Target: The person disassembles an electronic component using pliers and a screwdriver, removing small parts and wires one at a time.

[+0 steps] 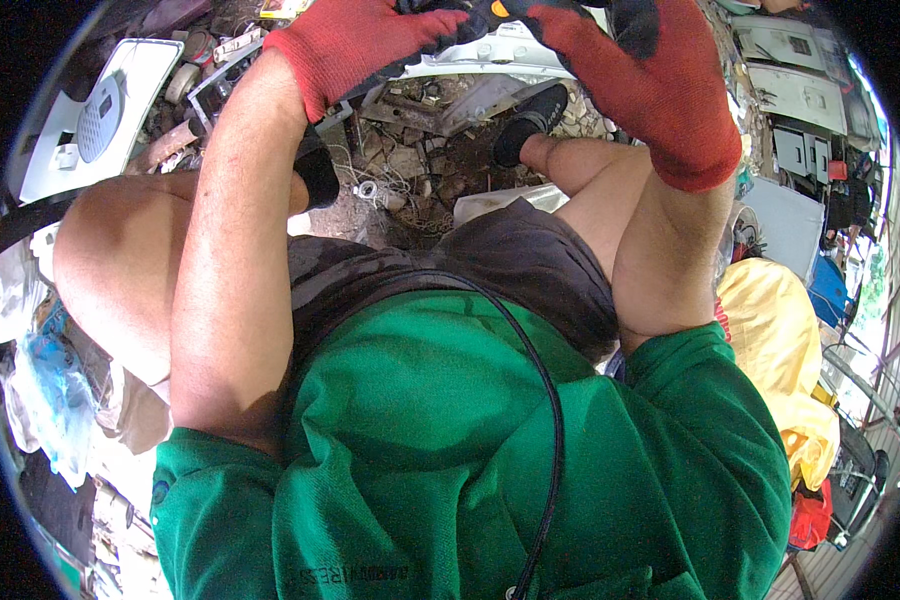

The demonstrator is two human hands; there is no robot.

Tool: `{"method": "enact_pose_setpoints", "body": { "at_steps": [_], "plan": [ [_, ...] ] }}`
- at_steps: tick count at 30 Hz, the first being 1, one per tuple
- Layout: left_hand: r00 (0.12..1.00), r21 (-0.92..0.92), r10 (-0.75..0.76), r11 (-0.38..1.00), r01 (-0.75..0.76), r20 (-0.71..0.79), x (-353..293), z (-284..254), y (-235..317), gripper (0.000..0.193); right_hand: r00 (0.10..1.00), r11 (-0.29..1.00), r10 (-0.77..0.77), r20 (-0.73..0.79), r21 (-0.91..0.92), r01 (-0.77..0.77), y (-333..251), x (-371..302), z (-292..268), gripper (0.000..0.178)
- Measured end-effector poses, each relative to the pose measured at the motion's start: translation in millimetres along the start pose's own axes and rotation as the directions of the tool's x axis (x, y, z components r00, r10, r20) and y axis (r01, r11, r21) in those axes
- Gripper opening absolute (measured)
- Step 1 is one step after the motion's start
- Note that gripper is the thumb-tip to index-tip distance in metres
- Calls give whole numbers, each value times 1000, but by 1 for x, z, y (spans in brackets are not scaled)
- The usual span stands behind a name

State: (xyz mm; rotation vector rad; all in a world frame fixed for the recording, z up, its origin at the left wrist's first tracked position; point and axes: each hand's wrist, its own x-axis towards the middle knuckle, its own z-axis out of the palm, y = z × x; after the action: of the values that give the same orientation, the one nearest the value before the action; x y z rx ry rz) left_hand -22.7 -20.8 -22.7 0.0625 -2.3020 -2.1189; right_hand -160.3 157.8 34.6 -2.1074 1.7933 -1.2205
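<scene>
At the top edge, both my hands wear red knit gloves with black palms. My left hand (370,45) is closed, its fingers curled toward the middle, and whatever they grip is hidden. Close by, my right hand (635,75) bends inward with its fingers closed and partly cut off by the frame. A small orange and black piece (499,9) shows at its fingertips, too little of it to name. Just beneath the hands lies a white curved panel or casing (500,58), seen only in part.
Rubble, stones and a tangle of pale cord (375,192) cover the ground between my feet. A white panel with a round grille (100,115) leans at far left. Clear plastic bags (55,395) lie by my left side, a yellow sack (770,320) by my right.
</scene>
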Motion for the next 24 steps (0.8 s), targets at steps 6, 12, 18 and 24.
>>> {"method": "enact_pose_setpoints", "body": {
  "at_steps": [6, 12, 18, 24],
  "plan": [
    [991, 16, 134, 991, -134, 27, 8, -5, -24, 33, 999, 997, 44, -24, -55, -45, -2, 1, -1, 48],
    [994, -76, 103, 992, -99, 45, 6, -3, -15, 34, 990, 972, 119, -75, -194, -132, -17, 4, 4, 47],
    [998, 43, 56, 997, -57, 36, 4, -4, -16, 36, 1000, 984, 21, -2, -175, -21, -8, 2, -4, 50],
    [991, -14, 135, 991, -135, -14, 6, 0, -26, 35, 999, 994, -45, 12, -94, 46, 3, -2, 3, 58]
  ]
}}
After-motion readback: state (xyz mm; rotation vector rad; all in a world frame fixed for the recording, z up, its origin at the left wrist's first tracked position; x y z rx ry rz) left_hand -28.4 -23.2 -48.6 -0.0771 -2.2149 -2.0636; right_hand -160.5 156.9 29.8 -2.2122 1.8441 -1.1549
